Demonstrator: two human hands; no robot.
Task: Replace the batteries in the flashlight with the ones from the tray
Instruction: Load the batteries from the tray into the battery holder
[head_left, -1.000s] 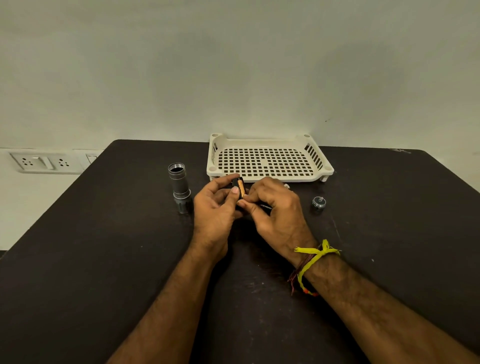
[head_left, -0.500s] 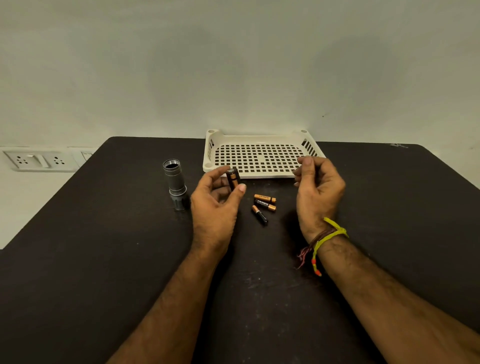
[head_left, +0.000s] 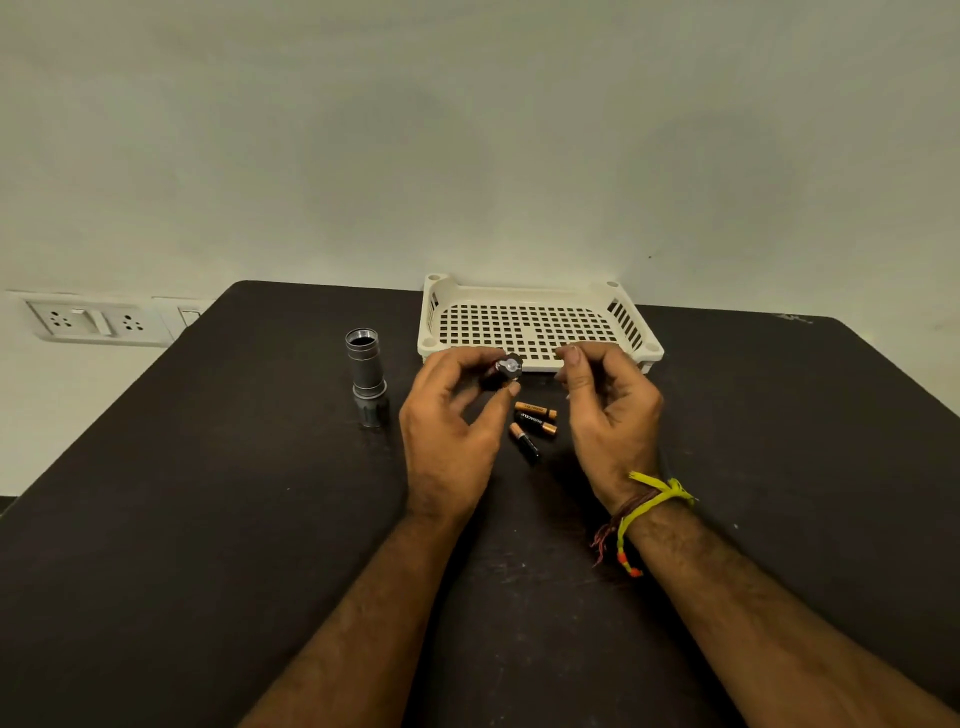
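Note:
My left hand (head_left: 452, 436) grips a small black battery holder (head_left: 501, 373) between thumb and fingers, with its metal end turned toward me. My right hand (head_left: 610, 410) hovers just right of the holder, fingers loosely curled, and I see nothing in it. Three copper-and-black batteries (head_left: 536, 422) lie loose on the dark table between my hands. The grey flashlight body (head_left: 366, 371) stands upright to the left, its open end up. Behind my hands sits the white perforated tray (head_left: 430, 317), with no batteries showing inside it.
A wall socket plate (head_left: 96, 322) sits past the table's left edge (head_left: 130, 415). A yellow thread band (head_left: 654, 499) circles my right wrist. A pale wall rises right behind the tray.
My hands, joined at the holder a second ago, parted and three batteries now lie on the table. My right hand has come back toward the holder, which my left hand has turned end-on.

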